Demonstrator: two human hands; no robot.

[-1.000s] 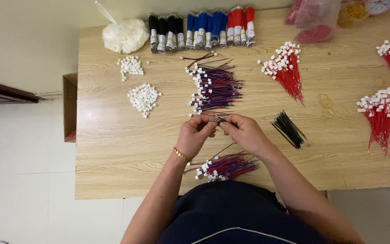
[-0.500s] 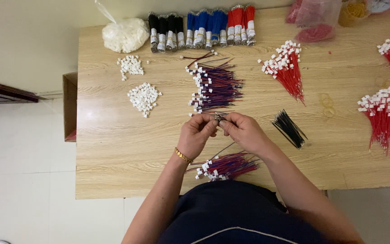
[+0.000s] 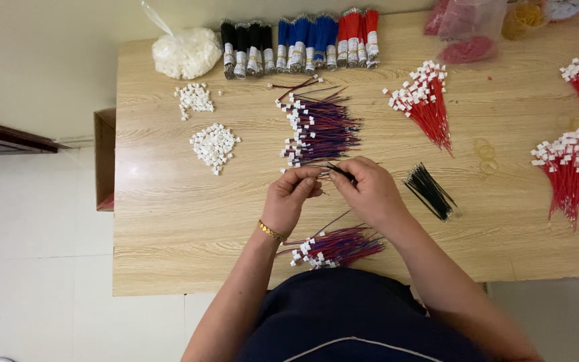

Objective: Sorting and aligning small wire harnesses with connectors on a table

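My left hand (image 3: pixel 292 198), with a gold bracelet at the wrist, and my right hand (image 3: pixel 368 190) meet over the middle of the wooden table (image 3: pixel 169 201). Both pinch a thin wire with a small white connector (image 3: pixel 324 175) between their fingertips; the right hand's fingers also hold a black wire end. Just beyond the hands lies a pile of red-and-blue wires with white connectors (image 3: pixel 319 127). A second pile of the same wires (image 3: pixel 335 246) lies at the near table edge, between my forearms.
Two heaps of loose white connectors (image 3: pixel 214 143) and a bag of them (image 3: pixel 185 52) sit at the left. Bundles of black, blue and red wires (image 3: pixel 299 41) line the far edge. Loose black wires (image 3: pixel 429 192) and red connector wires (image 3: pixel 427 102) lie to the right.
The hands stay in nearly the same place; only the fingers have shifted slightly on the wire.
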